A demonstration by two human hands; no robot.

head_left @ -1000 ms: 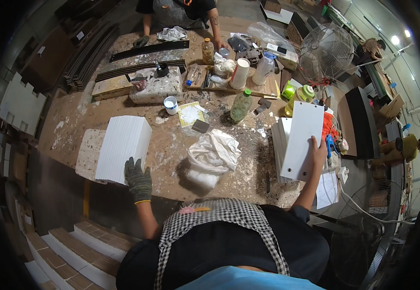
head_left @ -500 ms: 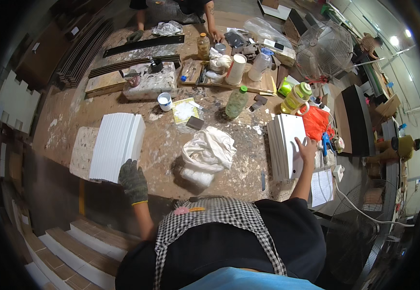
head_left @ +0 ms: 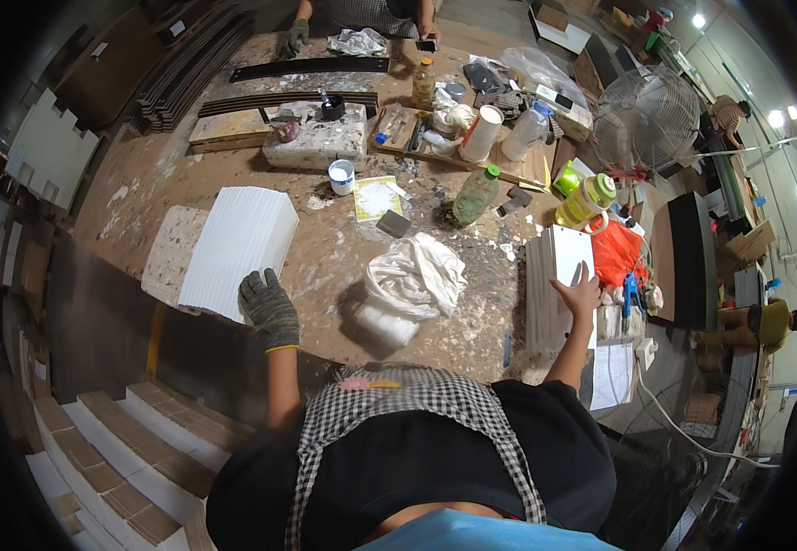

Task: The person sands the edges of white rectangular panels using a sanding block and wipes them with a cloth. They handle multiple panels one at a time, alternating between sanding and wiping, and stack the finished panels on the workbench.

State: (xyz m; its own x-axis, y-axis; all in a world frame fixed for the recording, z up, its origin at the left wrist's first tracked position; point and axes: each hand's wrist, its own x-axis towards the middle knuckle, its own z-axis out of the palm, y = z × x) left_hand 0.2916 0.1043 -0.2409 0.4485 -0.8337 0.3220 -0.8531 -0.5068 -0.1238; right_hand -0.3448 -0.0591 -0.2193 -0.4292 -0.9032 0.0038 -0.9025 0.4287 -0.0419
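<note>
My left hand (head_left: 270, 310), in a dark grey knit glove with a yellow cuff, lies against the near right corner of a stack of white boards (head_left: 238, 248). Its fingers are stretched out and slightly apart. That stack leans over a paint-stained white block (head_left: 173, 248) at the table's left edge. My bare right hand (head_left: 579, 292) rests with spread fingers on the white face of a second board stack (head_left: 564, 248) at the right. Between my hands sits a bundled white cloth (head_left: 417, 275).
Beyond the cloth stand a green-capped bottle (head_left: 477, 196), a white cup (head_left: 342, 177) and a dark sanding block (head_left: 393, 223). A red plastic bag (head_left: 617, 253), a yellow-green bottle (head_left: 587, 202) and a large fan (head_left: 646, 119) are at the right. A co-worker's gloved hand (head_left: 298, 37) is across the table.
The view has shifted, so the table appears farther right. The left stack's right-hand boards now sit closer together. Across the table, the co-worker's bare hand has left the round tin and holds something small and dark.
</note>
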